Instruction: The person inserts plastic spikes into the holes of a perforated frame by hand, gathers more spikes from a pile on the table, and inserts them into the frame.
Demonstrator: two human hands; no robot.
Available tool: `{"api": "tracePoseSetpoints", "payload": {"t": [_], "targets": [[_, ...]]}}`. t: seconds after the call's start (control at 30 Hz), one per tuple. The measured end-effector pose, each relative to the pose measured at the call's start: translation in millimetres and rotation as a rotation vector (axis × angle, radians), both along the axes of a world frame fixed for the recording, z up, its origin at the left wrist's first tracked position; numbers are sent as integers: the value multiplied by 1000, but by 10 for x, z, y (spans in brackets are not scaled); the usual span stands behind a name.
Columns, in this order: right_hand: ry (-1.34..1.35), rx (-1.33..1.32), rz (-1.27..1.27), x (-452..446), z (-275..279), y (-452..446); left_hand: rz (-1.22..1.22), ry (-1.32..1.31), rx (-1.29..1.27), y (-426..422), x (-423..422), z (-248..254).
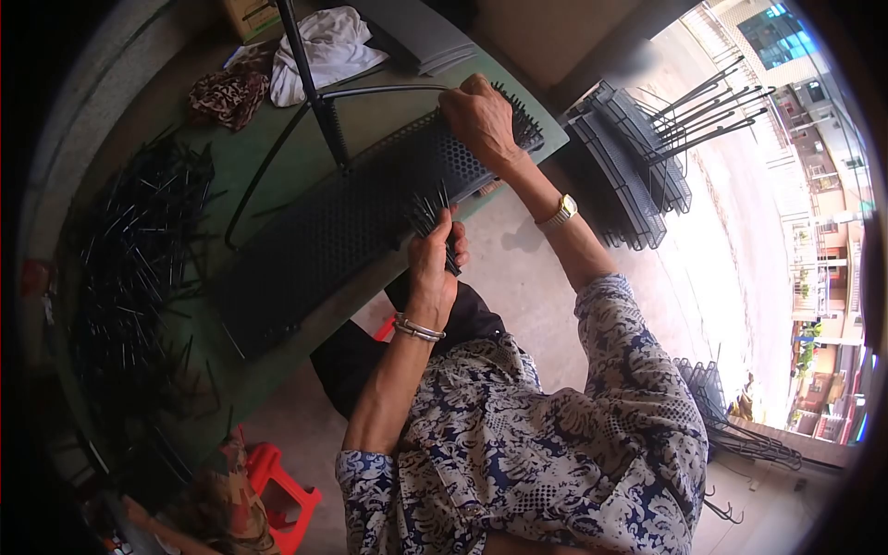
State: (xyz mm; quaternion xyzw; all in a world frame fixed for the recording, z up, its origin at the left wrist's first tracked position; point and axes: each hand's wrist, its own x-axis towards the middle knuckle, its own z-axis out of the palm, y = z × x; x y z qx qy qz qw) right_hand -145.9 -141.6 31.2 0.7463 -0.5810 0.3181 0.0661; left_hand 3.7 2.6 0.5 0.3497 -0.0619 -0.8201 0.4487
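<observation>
A long black perforated metal panel lies slantwise on the green table, with short black rods standing up along its far right end. My left hand, with a bracelet on its wrist, is closed round a bundle of thin black rods at the panel's near edge. Over the panel's right end, my right hand is closed with its fingers bent down; what they hold is hidden. A curved black bar runs from a black upright post to beside my right knuckles.
Many loose black rods are heaped on the table's left side. A white cloth and a patterned cloth lie at the back. Stacked black mesh racks stand beyond the table's right end. A red stool is below.
</observation>
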Motion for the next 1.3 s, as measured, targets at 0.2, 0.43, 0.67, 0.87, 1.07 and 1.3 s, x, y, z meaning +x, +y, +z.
{"api": "tracePoseSetpoints", "payload": {"t": [0.2,0.43,0.67,0.87,1.07,1.3], "targets": [[38,2,-54,-31,33,26,33,-25,-9,-16,9,111],[-430,748,194,-109,348,482,49,-42,-59,-25,23,98],[-716,970,338,-68,316,800,32,-201,-122,-15,9,189],[-804,964,318,-43,400,854,-12,-271,-138,-14,22,261],[-835,955,350,-65,439,892,1,-280,-164,15,-3,281],[-841,922,330,-70,417,902,22,-311,-197,13,-14,269]]}}
